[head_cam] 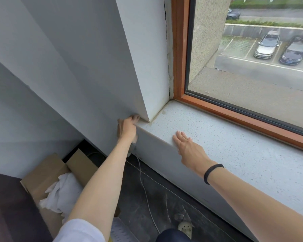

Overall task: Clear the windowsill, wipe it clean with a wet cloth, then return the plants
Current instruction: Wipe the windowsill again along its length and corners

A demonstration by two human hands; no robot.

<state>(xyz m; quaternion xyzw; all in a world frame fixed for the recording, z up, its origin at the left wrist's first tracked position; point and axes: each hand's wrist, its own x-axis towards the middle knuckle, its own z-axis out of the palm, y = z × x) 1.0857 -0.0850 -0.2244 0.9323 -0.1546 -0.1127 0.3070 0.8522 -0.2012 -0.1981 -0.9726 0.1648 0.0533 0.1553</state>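
Observation:
The speckled white windowsill (226,137) runs from the wall corner towards the right, under a wood-framed window (180,67). No plants stand on the part I see. My left hand (127,129) is at the sill's left end, against the wall corner, fingers curled round a grey cloth (133,146). Only a scrap of the cloth shows below the wrist. My right hand (185,145) lies flat, fingers straight, on the sill near its front edge. A black band is on that wrist.
An open cardboard box (47,172) holding a white rag (63,191) stands on the dark floor at lower left. A thin white cable (143,186) trails along the floor below the sill. My shoe (184,226) is near the bottom edge.

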